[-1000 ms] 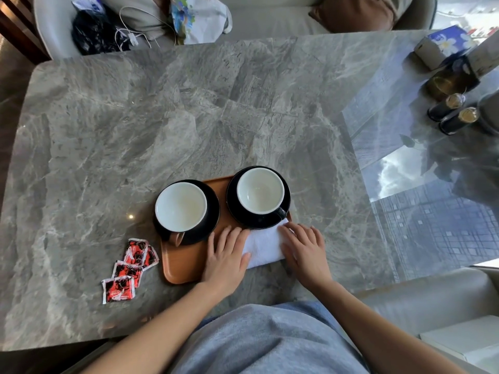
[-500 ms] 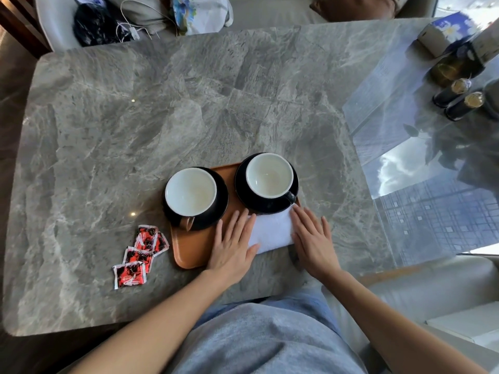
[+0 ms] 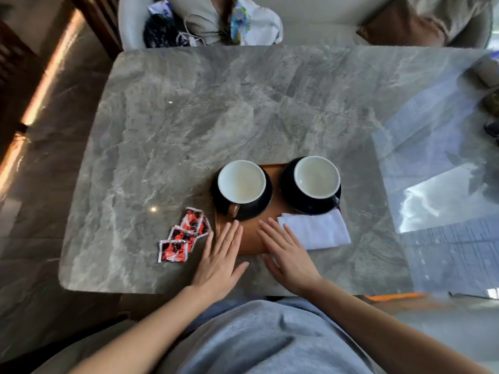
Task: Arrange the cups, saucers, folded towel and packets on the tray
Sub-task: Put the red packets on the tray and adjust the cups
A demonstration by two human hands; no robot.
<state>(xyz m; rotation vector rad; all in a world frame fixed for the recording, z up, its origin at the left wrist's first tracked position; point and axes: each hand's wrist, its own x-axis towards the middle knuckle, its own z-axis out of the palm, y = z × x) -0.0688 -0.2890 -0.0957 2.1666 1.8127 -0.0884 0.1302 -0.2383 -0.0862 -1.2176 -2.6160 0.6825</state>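
Note:
An orange-brown tray (image 3: 249,238) lies near the table's front edge. On it stand two black cups with white insides, each on a black saucer: the left cup (image 3: 241,182) and the right cup (image 3: 316,176). A folded white towel (image 3: 316,230) lies on the tray's front right part, partly over its edge. Several red packets (image 3: 183,235) lie on the table left of the tray. My left hand (image 3: 221,255) is flat and open at the tray's front left corner, beside the packets. My right hand (image 3: 286,252) is flat and open on the tray's front edge, touching the towel's left end.
The grey marble table (image 3: 216,109) stretches far beyond the tray. A sofa with bags and a cable (image 3: 210,20) stands behind the table. Dark objects (image 3: 492,128) sit at the far right edge. Window reflections cover the table's right side.
Both hands have left the towel and slid left. My left hand is now by the tray's left corner near the packets; my right hand sits at the towel's left end. The camera has shifted.

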